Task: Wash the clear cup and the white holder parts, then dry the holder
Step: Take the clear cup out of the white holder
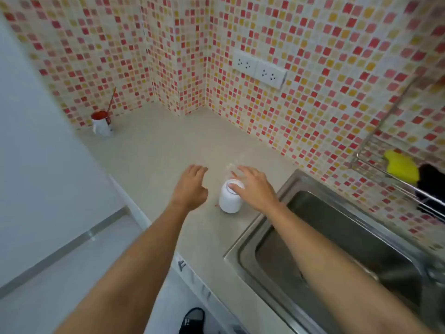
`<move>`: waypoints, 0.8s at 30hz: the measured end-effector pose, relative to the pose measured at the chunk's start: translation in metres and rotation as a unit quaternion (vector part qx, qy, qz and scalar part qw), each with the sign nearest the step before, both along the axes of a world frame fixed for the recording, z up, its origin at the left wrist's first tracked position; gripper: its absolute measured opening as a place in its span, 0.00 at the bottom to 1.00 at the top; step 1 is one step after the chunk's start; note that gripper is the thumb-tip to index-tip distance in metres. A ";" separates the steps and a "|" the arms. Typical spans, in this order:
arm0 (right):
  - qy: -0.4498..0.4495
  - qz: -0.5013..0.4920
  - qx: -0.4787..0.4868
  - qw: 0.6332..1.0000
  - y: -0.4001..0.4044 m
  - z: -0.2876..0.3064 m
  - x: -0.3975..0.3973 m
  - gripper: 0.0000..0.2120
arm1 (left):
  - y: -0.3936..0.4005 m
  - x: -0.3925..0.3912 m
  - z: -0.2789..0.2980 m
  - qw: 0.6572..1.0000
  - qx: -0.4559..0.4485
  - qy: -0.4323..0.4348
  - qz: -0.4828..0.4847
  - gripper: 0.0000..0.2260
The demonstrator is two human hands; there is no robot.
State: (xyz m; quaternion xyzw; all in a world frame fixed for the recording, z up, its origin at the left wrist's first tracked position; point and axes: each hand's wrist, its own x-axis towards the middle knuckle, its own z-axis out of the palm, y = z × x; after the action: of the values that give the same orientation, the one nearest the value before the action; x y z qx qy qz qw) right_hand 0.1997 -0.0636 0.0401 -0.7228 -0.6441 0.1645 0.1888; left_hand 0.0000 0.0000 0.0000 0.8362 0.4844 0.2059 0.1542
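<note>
A white holder (228, 201) stands upright on the beige counter (154, 150), just left of the sink. Behind it a clear cup (232, 168) is faintly visible, mostly hidden by my right hand. My right hand (255, 186) hovers over the holder with fingers spread, its thumb touching the holder's top rim. My left hand (191, 185) floats a little left of the holder with relaxed fingers, holding nothing.
A steel sink (337, 251) lies to the right. A wire rack (375, 162) on the tiled wall holds a yellow sponge (401, 166). A white can with red paint and a stick (101, 122) stands in the far left corner. Wall sockets (260, 68) sit above the counter.
</note>
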 end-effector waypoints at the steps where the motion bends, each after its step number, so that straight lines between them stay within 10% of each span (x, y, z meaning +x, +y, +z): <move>1: 0.000 -0.001 -0.010 1.000 0.003 -0.007 -0.004 0.32 | 0.000 -0.001 -0.011 1.000 -0.021 0.008 -0.001 0.27; 24: 0.011 -0.141 -0.081 0.987 0.023 -0.072 -0.008 0.34 | -0.014 0.067 -0.123 0.960 -0.151 -0.235 -0.023 0.43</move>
State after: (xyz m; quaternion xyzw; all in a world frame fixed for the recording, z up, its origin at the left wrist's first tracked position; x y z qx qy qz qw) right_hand 0.1916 -0.0405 -0.0317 -0.8176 -0.5180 0.1953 0.1581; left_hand 0.0672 -0.0138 -0.1231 0.7419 0.4405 0.3176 0.3933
